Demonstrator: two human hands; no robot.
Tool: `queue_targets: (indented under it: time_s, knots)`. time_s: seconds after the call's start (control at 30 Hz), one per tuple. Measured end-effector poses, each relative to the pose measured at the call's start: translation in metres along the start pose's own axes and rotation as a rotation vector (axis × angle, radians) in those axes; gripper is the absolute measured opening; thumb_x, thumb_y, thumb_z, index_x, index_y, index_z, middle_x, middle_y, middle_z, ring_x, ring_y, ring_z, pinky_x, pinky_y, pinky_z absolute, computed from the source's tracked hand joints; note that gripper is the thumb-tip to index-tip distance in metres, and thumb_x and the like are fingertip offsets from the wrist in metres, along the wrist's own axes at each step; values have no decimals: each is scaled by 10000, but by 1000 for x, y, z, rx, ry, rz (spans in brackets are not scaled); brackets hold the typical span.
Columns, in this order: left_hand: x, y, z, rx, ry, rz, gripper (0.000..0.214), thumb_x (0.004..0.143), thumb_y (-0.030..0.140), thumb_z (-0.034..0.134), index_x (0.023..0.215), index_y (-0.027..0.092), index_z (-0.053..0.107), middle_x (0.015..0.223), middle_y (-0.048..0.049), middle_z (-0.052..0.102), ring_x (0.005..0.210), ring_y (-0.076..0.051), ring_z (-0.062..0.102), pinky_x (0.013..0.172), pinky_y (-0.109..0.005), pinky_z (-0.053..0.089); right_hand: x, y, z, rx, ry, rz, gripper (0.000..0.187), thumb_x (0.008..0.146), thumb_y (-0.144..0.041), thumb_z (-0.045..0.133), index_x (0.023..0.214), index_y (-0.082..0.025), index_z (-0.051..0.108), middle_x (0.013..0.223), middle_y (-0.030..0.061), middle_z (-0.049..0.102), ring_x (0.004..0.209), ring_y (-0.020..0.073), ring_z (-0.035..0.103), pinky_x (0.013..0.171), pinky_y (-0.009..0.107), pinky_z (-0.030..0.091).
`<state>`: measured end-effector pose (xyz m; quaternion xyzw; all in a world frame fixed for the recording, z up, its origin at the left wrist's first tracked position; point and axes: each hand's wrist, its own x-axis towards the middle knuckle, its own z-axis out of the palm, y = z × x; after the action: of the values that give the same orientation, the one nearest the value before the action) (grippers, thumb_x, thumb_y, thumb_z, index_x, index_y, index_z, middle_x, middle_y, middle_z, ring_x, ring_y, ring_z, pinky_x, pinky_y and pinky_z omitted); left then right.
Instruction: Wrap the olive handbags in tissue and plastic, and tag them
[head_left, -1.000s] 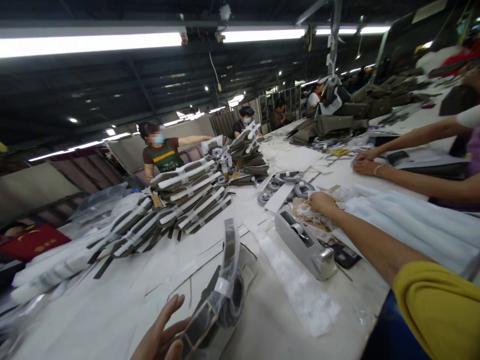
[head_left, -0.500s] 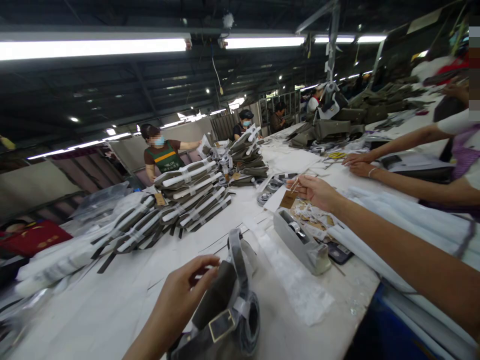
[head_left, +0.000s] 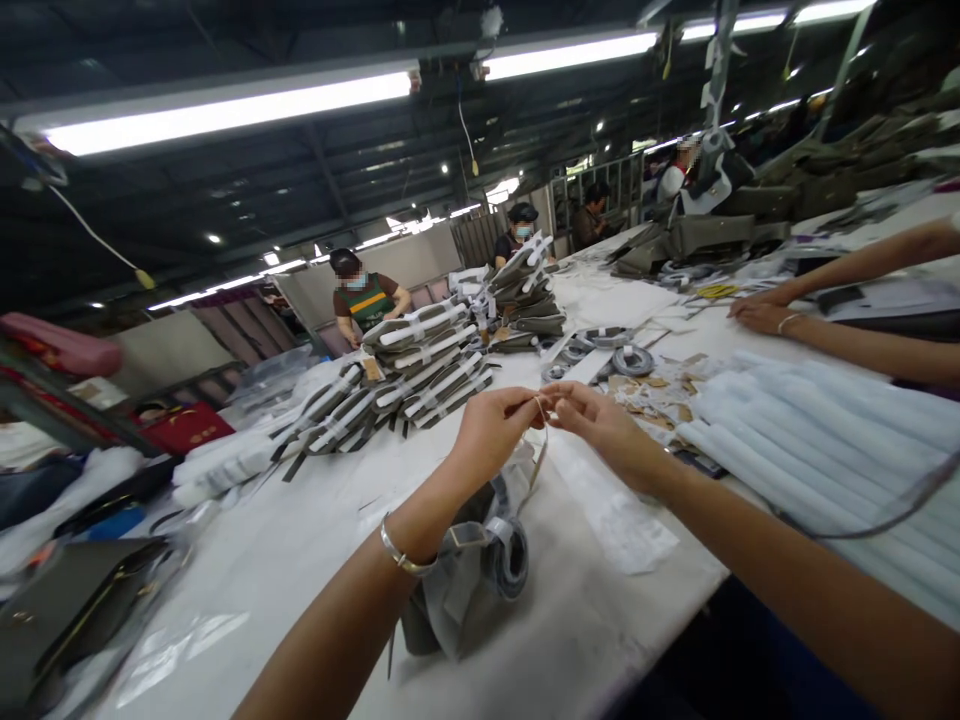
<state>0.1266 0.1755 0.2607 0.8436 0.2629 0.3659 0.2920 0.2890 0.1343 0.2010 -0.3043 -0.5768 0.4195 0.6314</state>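
My left hand [head_left: 487, 440] and my right hand [head_left: 609, 440] meet fingertip to fingertip above the table, both pinching a thin, pale hang-tag string [head_left: 546, 436]. Below the fingers hangs a narrow brown hang tag [head_left: 537, 466], seen nearly edge-on. Just under my left wrist, a dark grey-green handbag [head_left: 426, 622] stands on the white tabletop [head_left: 300, 560]. Its coiled, wrapped strap [head_left: 510, 560] and a buckle face me, while my left forearm covers part of the bag. A crumpled white sheet [head_left: 619, 515] lies under my right hand.
Stacked bag pieces with white padding [head_left: 427, 355] stand across the table. Loose tags and strings [head_left: 660, 395] lie beyond my right hand, beside pale foam rolls [head_left: 825, 450]. A co-worker's hands [head_left: 765, 310] rest at the right; another person [head_left: 367, 300] stands behind the stack.
My right hand has brought the tag and string over to the bag. My left hand has lifted from beside the bag and now pinches the string too. The view has shifted.
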Motion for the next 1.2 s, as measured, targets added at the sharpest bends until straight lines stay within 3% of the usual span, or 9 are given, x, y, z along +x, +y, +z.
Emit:
queue_targets:
  time_s: [0.1,0.27,0.37,0.43,0.63,0.77,0.93,1.1,1.2]
  knots:
    - [-9,6,-8,11,-17,-19,285,902,322,564,725,148,704,681,-27,660,668,-138,580,659,-235,459,-18,19,11,-16,-59,75,530,781,-427,764,1225,-244,538,1177,68,662,1080,214,617,903,370,508]
    - [-20,9,-8,-86,-38,-124,292,893,379,581,824,135,726,677,-36,664,624,-136,584,623,-243,479,-37,37,20,-148,-7,62,341,810,-439,717,1014,-180,632,824,15,635,749,143,568,660,280,453]
    - [-24,9,-9,-112,-5,-137,297,886,394,592,860,130,726,677,-28,644,600,-122,581,594,-228,475,-46,34,17,-164,49,55,413,804,-428,718,1133,-196,627,724,-20,602,659,126,523,628,277,432]
    - [-27,10,-11,-127,14,-137,296,883,397,596,879,129,721,673,-15,619,565,-103,547,562,-213,458,-51,32,15,-178,107,74,464,783,-436,728,1178,-212,633,714,-14,627,638,137,532,621,291,446]
    - [-35,17,-8,-299,-35,-174,380,890,475,603,801,114,679,677,1,555,481,-50,381,464,-187,360,-66,37,12,-167,161,137,356,757,-474,730,991,-206,738,765,27,670,584,135,524,547,293,444]
    - [-37,21,-3,-417,-43,-230,394,893,498,608,944,117,696,672,15,535,482,-43,366,463,-175,346,-75,41,21,55,198,160,493,753,-470,757,1158,-207,659,782,13,645,687,148,569,604,278,472]
    - [-36,23,0,-515,-25,-272,390,882,508,625,1013,145,681,729,2,578,490,-41,383,469,-168,363,-83,44,29,103,233,173,532,760,-502,749,1194,-212,645,805,12,631,763,168,602,685,305,520]
    - [-37,24,3,-452,-24,-209,367,923,487,575,1025,150,677,819,-46,671,483,-39,382,420,-162,264,-89,46,34,137,248,197,526,757,-526,751,1182,-232,655,820,7,639,770,166,602,712,312,528]
    - [-39,27,6,-330,-33,-117,347,952,454,540,1024,147,685,906,-72,723,484,-42,408,439,-172,314,-92,46,39,247,251,220,511,761,-509,761,1195,-265,645,852,11,654,808,173,615,756,321,537]
